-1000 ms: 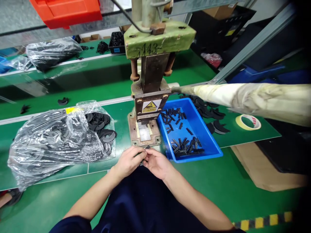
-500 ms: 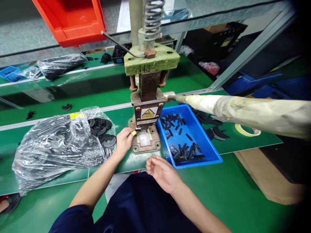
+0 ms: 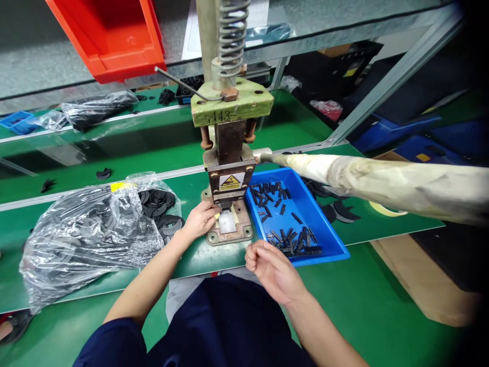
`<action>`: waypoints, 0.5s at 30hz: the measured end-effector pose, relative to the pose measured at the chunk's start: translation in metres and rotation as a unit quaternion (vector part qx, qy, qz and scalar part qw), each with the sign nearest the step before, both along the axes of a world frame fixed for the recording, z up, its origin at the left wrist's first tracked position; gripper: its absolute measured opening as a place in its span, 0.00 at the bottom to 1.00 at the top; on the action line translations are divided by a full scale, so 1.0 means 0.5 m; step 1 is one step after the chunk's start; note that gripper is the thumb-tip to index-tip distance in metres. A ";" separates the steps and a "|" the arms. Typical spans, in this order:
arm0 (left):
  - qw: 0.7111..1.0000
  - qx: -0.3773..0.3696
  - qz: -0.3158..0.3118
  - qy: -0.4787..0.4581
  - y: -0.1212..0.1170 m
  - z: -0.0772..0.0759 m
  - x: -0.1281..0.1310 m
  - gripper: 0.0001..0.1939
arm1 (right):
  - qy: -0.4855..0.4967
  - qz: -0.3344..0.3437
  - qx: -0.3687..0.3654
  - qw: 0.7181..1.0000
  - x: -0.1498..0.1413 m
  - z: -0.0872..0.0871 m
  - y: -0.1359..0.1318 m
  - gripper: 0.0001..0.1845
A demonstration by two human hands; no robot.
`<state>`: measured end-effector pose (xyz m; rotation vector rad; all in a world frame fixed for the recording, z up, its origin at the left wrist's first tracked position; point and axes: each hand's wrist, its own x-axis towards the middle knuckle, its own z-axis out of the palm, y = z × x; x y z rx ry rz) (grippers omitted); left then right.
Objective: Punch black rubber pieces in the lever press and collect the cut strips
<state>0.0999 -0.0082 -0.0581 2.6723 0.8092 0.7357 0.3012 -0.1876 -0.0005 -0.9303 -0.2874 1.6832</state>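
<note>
Two shifts: your left hand (image 3: 199, 221), narrowly curled, contents unclear, has brought its fingers to the press (image 3: 229, 195) near the worktop's front edge (image 3: 202, 268), while your loosely curled, apparently empty right hand (image 3: 275, 270) has neared the bin (image 3: 280, 219).

Hand positions, compared with the earlier views. The hands, first together before the press base (image 3: 247, 234), are now apart. The left hand (image 3: 200, 220) lies at the base's left side, its fingertips farther in beneath the press head (image 3: 231, 181). The right hand (image 3: 274, 270), loosely curled, is shifted rightward to the near-left corner of the blue bin (image 3: 338, 254). A coil spring (image 3: 232, 38) now appears above.
</note>
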 end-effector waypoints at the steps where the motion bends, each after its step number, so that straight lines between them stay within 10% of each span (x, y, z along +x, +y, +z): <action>1: 1.000 -0.002 -0.003 0.005 0.001 0.004 -0.002 0.17 | -0.014 -0.011 0.015 1.000 0.015 0.008 0.005 0.13; 5: 0.999 -0.015 -0.022 0.018 -0.004 0.014 -0.006 0.18 | -0.203 -0.153 0.172 0.952 0.080 0.081 0.043 0.11; 9: 1.000 -0.011 -0.016 0.000 -0.014 0.009 -0.005 0.19 | -0.340 -0.339 0.391 0.785 0.102 0.222 0.091 0.22; 15: 1.000 -0.013 0.008 -0.012 -0.026 0.001 0.001 0.19 | -0.375 -0.267 0.548 0.699 0.079 0.337 0.117 0.23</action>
